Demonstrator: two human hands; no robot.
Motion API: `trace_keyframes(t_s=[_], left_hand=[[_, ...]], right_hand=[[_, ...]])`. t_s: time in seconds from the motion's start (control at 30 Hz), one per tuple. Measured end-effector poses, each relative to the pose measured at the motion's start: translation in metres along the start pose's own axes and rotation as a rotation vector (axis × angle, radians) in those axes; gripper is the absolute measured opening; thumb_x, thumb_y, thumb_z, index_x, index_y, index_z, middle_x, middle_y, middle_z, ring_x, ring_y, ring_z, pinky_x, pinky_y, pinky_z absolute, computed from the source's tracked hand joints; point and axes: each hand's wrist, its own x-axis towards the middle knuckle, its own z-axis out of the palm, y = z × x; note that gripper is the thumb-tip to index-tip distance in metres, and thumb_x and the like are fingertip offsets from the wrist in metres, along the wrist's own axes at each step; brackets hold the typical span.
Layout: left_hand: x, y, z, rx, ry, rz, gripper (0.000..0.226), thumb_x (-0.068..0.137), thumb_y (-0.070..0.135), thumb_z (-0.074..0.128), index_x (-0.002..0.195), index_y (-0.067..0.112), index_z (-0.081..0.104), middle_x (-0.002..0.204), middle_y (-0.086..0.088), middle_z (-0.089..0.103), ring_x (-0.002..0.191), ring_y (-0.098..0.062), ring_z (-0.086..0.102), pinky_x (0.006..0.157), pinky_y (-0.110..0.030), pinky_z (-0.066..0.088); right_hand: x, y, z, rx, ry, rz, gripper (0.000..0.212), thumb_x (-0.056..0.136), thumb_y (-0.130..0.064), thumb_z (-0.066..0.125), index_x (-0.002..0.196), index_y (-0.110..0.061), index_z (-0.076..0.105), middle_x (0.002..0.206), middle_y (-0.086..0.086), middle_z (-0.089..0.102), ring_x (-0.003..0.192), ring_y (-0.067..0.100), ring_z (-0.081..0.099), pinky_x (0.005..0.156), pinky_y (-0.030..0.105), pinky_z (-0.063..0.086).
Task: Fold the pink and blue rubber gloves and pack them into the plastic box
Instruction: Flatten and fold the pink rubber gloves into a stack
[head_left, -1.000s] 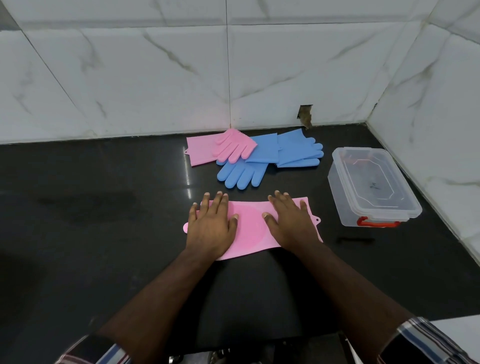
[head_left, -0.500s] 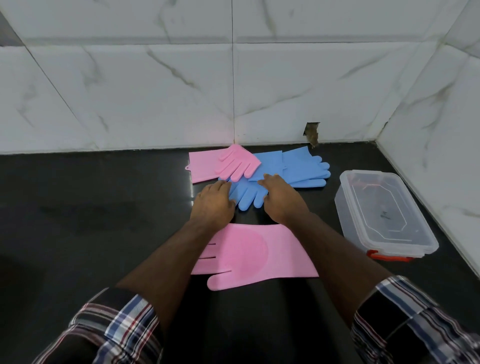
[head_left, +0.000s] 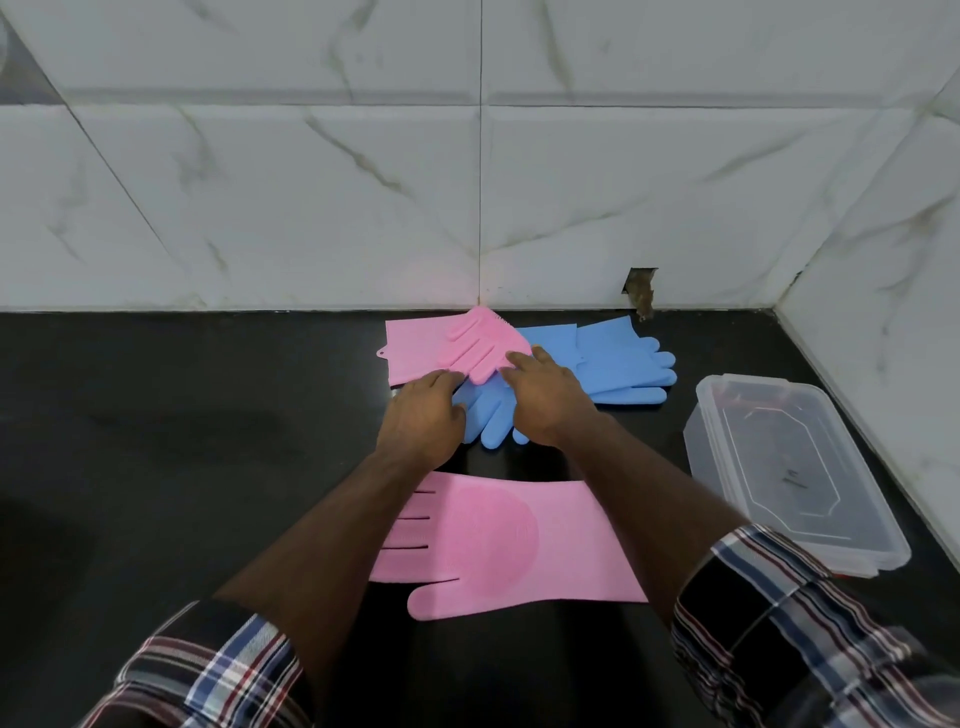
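One pink glove (head_left: 498, 540) lies flat on the black counter near me, fingers pointing left, between my forearms. A second pink glove (head_left: 441, 348) lies by the back wall, its fingers resting over a blue glove (head_left: 488, 415). Another blue glove (head_left: 618, 364) lies to the right of them. My left hand (head_left: 423, 415) touches the lower edge of the far pink glove's fingers. My right hand (head_left: 545, 400) rests on the blue glove with its fingertips at the pink fingers. Neither hand grips anything that I can see. The clear plastic box (head_left: 779, 467) stands at the right with its lid on.
White marble tiles form the back wall and the right wall, meeting in a corner (head_left: 779, 306). A small hole (head_left: 641, 291) breaks the back tile above the blue gloves. The black counter (head_left: 182, 441) stretches to the left.
Both hands left the near pink glove and reached farther back to the pile of gloves by the wall. The near pink glove now lies unfolded and uncovered.
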Motion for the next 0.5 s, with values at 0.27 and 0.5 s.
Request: trace_keyframes(t_s=[0.27, 0.5], left_hand=[[0.009, 0.001, -0.023, -0.175, 0.076, -0.046, 0.062, 0.09, 0.01, 0.06, 0.15, 0.012, 0.043, 0.151, -0.007, 0.049, 0.138, -0.026, 0.045, 0.11, -0.038, 0.037], [0.025, 0.021, -0.066, -0.29, 0.178, 0.01, 0.014, 0.092, 0.016, 0.058, 0.099, 0.017, 0.069, 0.095, -0.002, 0.071, 0.089, -0.026, 0.064, 0.074, -0.033, 0.047]], right_hand=[[-0.004, -0.009, -0.039, 0.676, 0.309, -0.071, 0.055, 0.089, -0.006, 0.063, 0.142, -0.013, 0.05, 0.152, 0.001, 0.043, 0.141, 0.014, 0.036, 0.113, 0.017, 0.019], [-0.033, -0.016, -0.092, 1.323, 0.334, -0.097, 0.037, 0.087, 0.002, 0.068, 0.122, -0.007, 0.068, 0.122, -0.002, 0.069, 0.107, 0.006, 0.067, 0.09, 0.017, 0.051]])
